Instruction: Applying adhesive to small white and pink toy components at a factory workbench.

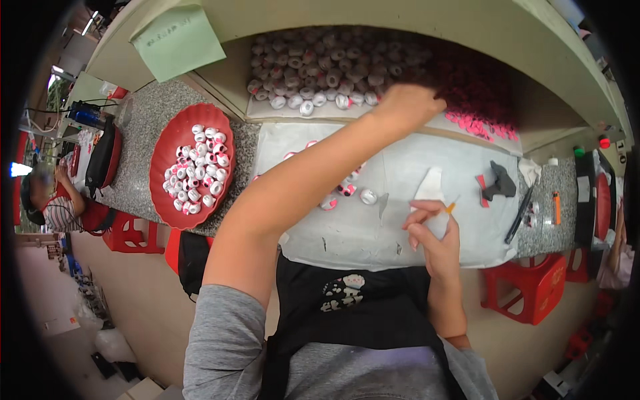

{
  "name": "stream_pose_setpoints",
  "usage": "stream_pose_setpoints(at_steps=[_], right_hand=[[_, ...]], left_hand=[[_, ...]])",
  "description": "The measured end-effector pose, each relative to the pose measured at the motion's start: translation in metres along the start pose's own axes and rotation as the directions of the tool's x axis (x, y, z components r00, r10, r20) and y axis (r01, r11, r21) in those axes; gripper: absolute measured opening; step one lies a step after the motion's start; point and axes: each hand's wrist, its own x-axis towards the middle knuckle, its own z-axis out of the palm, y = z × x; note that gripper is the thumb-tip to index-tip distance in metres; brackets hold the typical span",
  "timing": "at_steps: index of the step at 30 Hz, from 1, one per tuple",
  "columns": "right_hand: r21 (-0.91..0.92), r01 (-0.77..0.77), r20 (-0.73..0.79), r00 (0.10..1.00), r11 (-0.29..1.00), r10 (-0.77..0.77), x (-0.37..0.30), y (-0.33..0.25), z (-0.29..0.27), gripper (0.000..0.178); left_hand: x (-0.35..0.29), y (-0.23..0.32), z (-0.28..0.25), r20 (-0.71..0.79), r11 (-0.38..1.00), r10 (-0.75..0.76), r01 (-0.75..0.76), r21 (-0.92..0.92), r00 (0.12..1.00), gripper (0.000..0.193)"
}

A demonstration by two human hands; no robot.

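My left arm crosses over the mat, and my left hand (410,107) reaches the shelf opening beside a heap of small pink pieces (480,123). Its fingertips are lost in shadow, so their grip is unclear. Low over the mat's right side, my right hand (437,243) is closed around a small whitish glue bottle (438,225) with a yellow needle tip pointing up and right. Several white-and-pink bead-like pieces (347,189) lie on the white mat (347,233), partly behind my left forearm. A white scrap (430,183) lies just beyond my right hand.
White hollow pieces (320,73) fill the shelf's left part. A red scalloped dish (163,193) of finished-looking pieces stands left. At right are a dark grey cloth (500,180), a black pen-like tool (519,217) and an orange lighter-shaped item (557,208). Another person (63,207) sits far left.
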Motion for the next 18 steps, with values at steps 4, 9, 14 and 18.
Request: stream_pose_setpoints(at_steps=[4,9,14,18], right_hand=[[-0.012,0.027,-0.011,1.0,1.0,-0.027,-0.008,0.001,-0.013,0.027],[0.03,0.005,-0.046,0.999,1.0,-0.004,-0.007,0.002,-0.011,0.029],[0.046,0.084,-0.033,0.996,0.995,-0.083,-0.01,-0.001,-0.006,0.037],[0.238,0.146,0.077,0.983,0.96,-0.168,-0.012,0.0,-0.01,0.038]], left_hand=[[0.019,-0.005,0.012,-0.186,0.935,0.291,-0.238,0.264,0.938,0.011],[0.015,-0.003,0.009,-0.243,0.939,0.271,-0.201,0.279,0.931,0.034],[0.003,-0.003,-0.006,-0.172,0.998,0.012,-0.023,-0.061,0.985,0.024],[-0.033,0.0,-0.04,-0.262,0.829,-0.402,0.227,-0.512,0.877,0.022]])
